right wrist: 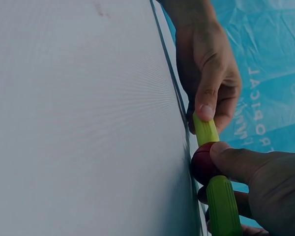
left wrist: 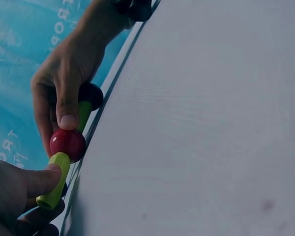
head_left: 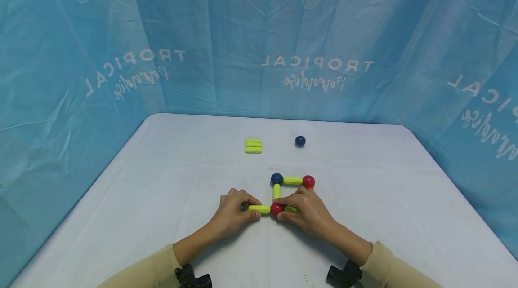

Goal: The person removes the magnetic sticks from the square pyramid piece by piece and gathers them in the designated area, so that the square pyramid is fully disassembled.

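My left hand [head_left: 234, 210] pinches a yellow-green stick [head_left: 259, 209] between thumb and fingers. That stick meets a red ball [head_left: 277, 210], which my right hand [head_left: 306, 210] grips with thumb and fingertips. A dark ball [head_left: 244, 206] shows partly behind the left fingers. From the held red ball another stick [head_left: 277, 191] runs back to a dark blue ball [head_left: 277, 179], and a further stick [head_left: 293, 181] links that to a second red ball [head_left: 309, 182]. One more stick [right wrist: 223, 206] extends under the right hand, partly covered in the head view.
Three yellow-green sticks [head_left: 253, 146] lie side by side farther back on the white table [head_left: 194, 153]. To their right sits a loose dark blue ball [head_left: 300, 141]. Blue printed curtains [head_left: 234, 45] hang around the table's back and sides.
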Motion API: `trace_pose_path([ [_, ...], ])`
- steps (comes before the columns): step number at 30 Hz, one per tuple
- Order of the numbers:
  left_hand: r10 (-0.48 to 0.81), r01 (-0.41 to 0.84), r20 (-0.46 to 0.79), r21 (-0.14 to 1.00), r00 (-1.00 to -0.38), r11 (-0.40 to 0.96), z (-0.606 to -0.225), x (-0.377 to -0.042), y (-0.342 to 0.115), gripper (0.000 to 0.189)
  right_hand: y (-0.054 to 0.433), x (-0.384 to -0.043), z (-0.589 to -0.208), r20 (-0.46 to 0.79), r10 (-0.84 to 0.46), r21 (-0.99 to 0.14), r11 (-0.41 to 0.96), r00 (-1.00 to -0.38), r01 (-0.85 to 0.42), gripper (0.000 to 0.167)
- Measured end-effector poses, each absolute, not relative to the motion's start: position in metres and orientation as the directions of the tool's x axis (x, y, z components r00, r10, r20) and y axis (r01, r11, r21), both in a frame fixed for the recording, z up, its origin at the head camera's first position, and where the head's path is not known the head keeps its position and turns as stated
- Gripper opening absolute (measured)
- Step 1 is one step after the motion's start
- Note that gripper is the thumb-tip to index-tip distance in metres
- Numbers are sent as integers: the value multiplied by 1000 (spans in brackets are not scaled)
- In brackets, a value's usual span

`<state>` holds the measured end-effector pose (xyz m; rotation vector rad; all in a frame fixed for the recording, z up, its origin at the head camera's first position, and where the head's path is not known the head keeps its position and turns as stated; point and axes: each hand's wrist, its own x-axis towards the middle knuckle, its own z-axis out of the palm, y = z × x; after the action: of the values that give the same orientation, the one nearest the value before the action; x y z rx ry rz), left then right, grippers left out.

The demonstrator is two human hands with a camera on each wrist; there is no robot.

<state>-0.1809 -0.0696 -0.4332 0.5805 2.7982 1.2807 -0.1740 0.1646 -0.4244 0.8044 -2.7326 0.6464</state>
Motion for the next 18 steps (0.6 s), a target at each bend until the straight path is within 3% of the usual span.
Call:
trace_pose_path([
  [10,197,285,206,709,-958,645,-429,-206,-102,18,167,-174,-425,319,-457,-354,755,-830,-552,37],
  [18,152,278,239,699,-959,659,-430,-268,-91,22,166,-175,-425,311,-454,-374,749,-835,-547,35],
])
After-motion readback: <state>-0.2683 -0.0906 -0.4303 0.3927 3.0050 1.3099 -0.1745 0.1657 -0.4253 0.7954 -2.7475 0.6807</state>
